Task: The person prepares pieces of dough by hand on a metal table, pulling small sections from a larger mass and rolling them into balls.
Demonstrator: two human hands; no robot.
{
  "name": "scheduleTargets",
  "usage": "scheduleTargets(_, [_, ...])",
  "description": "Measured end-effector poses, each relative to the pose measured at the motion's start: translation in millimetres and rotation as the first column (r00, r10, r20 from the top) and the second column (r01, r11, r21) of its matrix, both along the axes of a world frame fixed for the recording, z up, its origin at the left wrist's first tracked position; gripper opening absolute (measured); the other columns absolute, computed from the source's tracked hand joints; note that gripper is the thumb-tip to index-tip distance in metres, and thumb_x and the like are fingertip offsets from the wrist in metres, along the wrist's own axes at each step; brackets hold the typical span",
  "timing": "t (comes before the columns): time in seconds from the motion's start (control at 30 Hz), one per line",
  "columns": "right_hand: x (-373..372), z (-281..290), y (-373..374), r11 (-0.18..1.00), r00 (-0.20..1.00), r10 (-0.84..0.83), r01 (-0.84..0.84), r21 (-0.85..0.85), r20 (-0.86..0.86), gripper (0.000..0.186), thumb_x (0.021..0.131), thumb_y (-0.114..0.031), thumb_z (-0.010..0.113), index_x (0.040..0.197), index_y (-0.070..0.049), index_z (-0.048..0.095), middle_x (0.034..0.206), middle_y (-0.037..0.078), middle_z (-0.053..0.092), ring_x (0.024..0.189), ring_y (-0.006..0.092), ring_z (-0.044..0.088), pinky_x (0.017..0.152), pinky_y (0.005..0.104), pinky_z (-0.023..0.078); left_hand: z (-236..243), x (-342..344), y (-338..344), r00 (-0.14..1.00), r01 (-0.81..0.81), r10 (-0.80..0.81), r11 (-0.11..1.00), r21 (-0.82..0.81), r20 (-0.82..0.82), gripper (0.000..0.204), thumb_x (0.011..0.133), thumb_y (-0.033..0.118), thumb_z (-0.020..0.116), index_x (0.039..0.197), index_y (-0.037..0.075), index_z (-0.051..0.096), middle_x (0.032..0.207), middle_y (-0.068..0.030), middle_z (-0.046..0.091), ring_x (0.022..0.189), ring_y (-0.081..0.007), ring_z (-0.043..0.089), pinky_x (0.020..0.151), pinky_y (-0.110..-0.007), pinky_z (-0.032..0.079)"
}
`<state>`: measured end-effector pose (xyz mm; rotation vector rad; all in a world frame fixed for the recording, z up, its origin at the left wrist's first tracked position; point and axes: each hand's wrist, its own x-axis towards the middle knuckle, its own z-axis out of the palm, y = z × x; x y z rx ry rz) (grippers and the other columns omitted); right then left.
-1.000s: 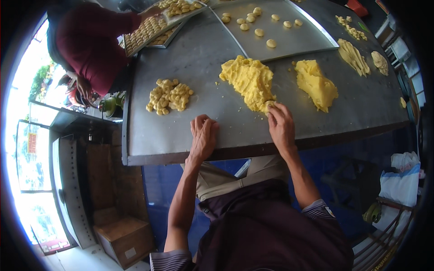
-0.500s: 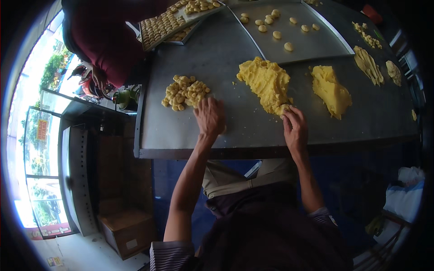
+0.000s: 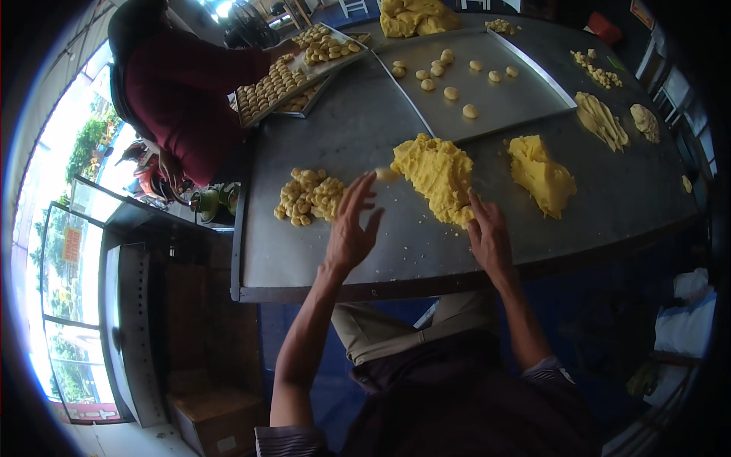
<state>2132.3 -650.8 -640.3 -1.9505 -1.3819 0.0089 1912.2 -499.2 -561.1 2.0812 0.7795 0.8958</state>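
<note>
Lump [image 3: 387, 175] blurry beside left hand [image 3: 351, 232]

Table [image 3: 327, 263], front row left to right: pile of dough pieces [image 3: 295, 204], centre dough mound [image 3: 434, 175], right dough mound [image 3: 539, 174]. Single dough piece [image 3: 386, 175] between pile and centre mound, just beside the latter; can't tell if resting on table. Beyond right mound, farther right: dough slab [image 3: 601, 120], then end lump [image 3: 645, 122]. Behind slab: dough bits [image 3: 594, 70]. Behind both mounds: wide tray [image 3: 525, 91], loose dough balls [image 3: 470, 111] on it. Back lump [image 3: 419, 18] behind tray. Far left of wide tray: filled tray [image 3: 316, 70], partly over lower tray [image 3: 306, 113]; co-worker [image 3: 179, 95] left of both.
</note>
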Motion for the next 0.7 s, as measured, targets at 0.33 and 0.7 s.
scheduleTargets(0.33, [17,5,-9,0.996,0.991,0.082,-0.085,-0.026,-0.107,0.046,0.084,-0.003,0.069,0.128,0.0,0.056,0.119,0.024,0.056,0.109,0.0412,0.057,0.093,0.0467,0.048,-86,-36,124,0.78,0.303,0.184,0.726,0.618,-0.598,0.02,0.083,0.005,0.06,0.102,0.006,0.064,0.106,-0.0124,0.061,0.107,-0.0283,0.058,0.096,-0.043,0.043])
scheduleTargets(0.7, [23,-8,9,0.993,0.994,0.101,-0.099,0.065,-0.03,0.05,0.086,0.003,0.067,0.134,0.002,0.055,0.118,0.022,0.062,0.108,0.0373,0.062,0.087,0.0401,0.053,-52,-57,14,0.878,-0.025,0.037,0.999,0.032,-0.478,0.024,0.092,0.024,0.067,0.108,0.006,0.068,0.107,-0.0123,0.07,0.109,-0.0282,0.063,0.086,-0.04,0.052])
